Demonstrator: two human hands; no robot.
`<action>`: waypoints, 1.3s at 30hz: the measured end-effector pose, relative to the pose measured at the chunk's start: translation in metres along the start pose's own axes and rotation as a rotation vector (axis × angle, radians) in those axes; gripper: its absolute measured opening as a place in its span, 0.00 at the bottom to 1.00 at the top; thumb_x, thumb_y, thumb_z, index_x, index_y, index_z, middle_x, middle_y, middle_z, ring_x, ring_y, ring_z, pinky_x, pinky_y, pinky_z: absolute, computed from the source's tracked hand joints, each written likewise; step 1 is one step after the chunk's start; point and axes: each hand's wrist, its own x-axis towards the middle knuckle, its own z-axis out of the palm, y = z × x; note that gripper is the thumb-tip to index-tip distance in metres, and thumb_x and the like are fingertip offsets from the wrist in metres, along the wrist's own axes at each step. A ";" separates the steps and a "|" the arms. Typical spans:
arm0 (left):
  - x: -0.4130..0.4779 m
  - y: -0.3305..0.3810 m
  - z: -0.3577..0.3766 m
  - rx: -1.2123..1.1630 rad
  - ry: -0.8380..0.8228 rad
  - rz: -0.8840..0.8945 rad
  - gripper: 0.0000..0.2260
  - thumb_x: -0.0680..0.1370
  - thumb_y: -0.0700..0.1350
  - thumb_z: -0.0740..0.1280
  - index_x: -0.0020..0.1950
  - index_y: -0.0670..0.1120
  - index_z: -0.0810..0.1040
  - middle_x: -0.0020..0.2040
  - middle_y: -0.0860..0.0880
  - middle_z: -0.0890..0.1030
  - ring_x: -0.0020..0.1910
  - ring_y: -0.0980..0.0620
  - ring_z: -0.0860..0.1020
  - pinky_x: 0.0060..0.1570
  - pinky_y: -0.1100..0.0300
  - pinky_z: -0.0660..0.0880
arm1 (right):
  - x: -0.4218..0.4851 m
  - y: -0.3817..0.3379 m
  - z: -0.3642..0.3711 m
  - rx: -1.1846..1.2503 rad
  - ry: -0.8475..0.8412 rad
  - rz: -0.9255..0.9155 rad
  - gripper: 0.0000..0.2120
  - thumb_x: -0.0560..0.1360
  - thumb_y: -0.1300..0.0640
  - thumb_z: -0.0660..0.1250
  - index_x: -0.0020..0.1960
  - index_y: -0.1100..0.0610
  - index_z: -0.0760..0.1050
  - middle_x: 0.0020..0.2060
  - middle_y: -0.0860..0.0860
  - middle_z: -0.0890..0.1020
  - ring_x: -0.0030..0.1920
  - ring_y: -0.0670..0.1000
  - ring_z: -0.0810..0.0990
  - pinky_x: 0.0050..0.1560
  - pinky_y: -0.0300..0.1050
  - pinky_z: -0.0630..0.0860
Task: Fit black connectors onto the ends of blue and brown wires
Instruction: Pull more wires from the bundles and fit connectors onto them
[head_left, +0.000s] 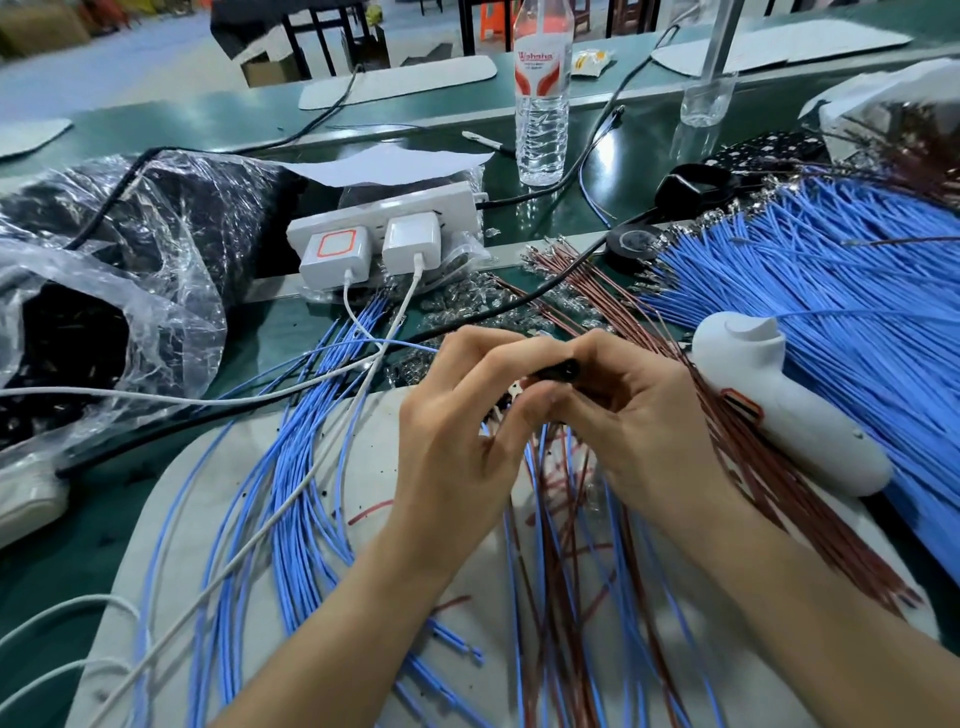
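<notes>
1. While clear plastic bags (156, 260) of dark parts sit along the left edge of the bench (52, 597), a white power strip (384, 228) lies beside them, toward the far edge.
2. Loose blue wires (270, 499) fan over a grey mat (363, 457) at the near edge.
3. The left grip (457, 431), fingers curled, pinches a single blue wire (415, 345).
4. The black connector (558, 371) sits above the mat between both hands, pinched in the right grip (628, 415).
5. Brown wires (566, 519) hang below the hands.
6. A white handheld device (795, 415) rests on brown strands, and a thick blue bundle (857, 291) covers the right edge.
</notes>
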 end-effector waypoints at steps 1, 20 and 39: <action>0.000 0.000 0.000 -0.017 0.002 -0.007 0.10 0.76 0.38 0.69 0.56 0.47 0.76 0.47 0.47 0.78 0.48 0.53 0.78 0.49 0.64 0.73 | 0.000 0.001 0.000 -0.013 0.005 -0.006 0.08 0.72 0.65 0.71 0.39 0.54 0.75 0.31 0.45 0.79 0.33 0.39 0.77 0.37 0.32 0.74; 0.001 0.006 0.002 -0.018 -0.023 -0.064 0.11 0.76 0.36 0.68 0.58 0.41 0.79 0.47 0.46 0.74 0.48 0.56 0.75 0.51 0.68 0.71 | -0.003 0.002 0.002 -0.234 0.109 -0.071 0.07 0.67 0.57 0.72 0.40 0.60 0.78 0.32 0.49 0.81 0.31 0.45 0.79 0.35 0.36 0.77; 0.002 0.007 0.002 -0.098 -0.081 -0.132 0.09 0.76 0.38 0.68 0.56 0.44 0.79 0.48 0.45 0.77 0.50 0.43 0.77 0.51 0.55 0.75 | -0.001 0.003 -0.002 -0.246 0.049 -0.086 0.04 0.67 0.61 0.68 0.39 0.53 0.75 0.31 0.47 0.79 0.33 0.37 0.76 0.35 0.27 0.71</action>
